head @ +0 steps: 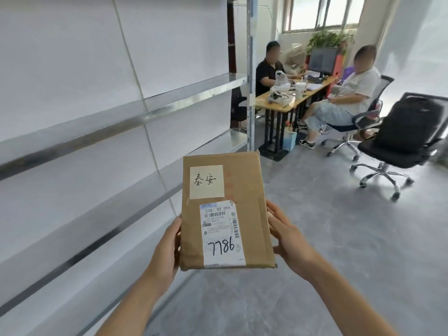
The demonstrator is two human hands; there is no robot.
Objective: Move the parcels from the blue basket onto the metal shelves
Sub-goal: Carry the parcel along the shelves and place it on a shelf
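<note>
Holding the parcel [226, 212] between both palms is the right start for this step. The left hand [167, 246] presses flat against the near left edge of the brown cardboard, fingers together, and the right hand [288, 238] does the same along the right edge, its fingers lying close together against the side. The parcel sits in the air in front of the person, tilted face-up so the shipping label [221, 235] with its handwritten number and the pale note [206, 181] above it can be read. It touches nothing but the two hands.

The metal shelves [121, 122] run along the left, from near to far, and every level in view looks bare. The blue basket is not in view.

To place it well, I would turn the body left and carry the parcel level toward a shelf at a comfortable height. Sliding the far edge onto the shelf first seems best, then easing the palms off once the shelf bears the weight. The grip is a squeeze only, with nothing seen beneath, so it could slip if the pressure eases too soon. Keeping the label upward or outward would help anyone reading it later. The metal post [249, 76] at the far end marks where the shelves stop, so stay nearer than that.
</note>
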